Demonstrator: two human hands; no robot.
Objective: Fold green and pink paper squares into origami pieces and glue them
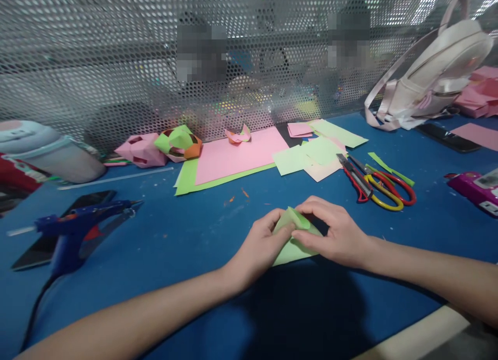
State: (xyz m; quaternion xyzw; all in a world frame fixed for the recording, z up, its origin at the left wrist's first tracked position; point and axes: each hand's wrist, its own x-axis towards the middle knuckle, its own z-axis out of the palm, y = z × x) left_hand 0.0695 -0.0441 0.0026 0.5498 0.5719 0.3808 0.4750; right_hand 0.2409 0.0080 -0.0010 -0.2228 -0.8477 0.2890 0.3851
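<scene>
A light green sheet of paper (292, 252) is between my two hands over the blue table, one part of it folded up into a brighter green flap. My left hand (261, 244) grips its left side, thumb pressed on the fold. From the right, my right hand (335, 232) pinches the paper near the folded top, its thumb close to the left thumb. The fingertips behind the paper are partly hidden. Beyond my right hand lie a red box cutter (356, 179) and scissors (385, 191) with red and yellow handles.
On the blue table (187, 246), a blue glue gun (83, 225) rests over a black phone (33, 253) at left. Pink sheets (241, 155), green paper squares (290, 160) and folded paper shapes (142, 150) line the back, below a perforated metal screen (128, 54). A pale backpack (431, 74) stands back right.
</scene>
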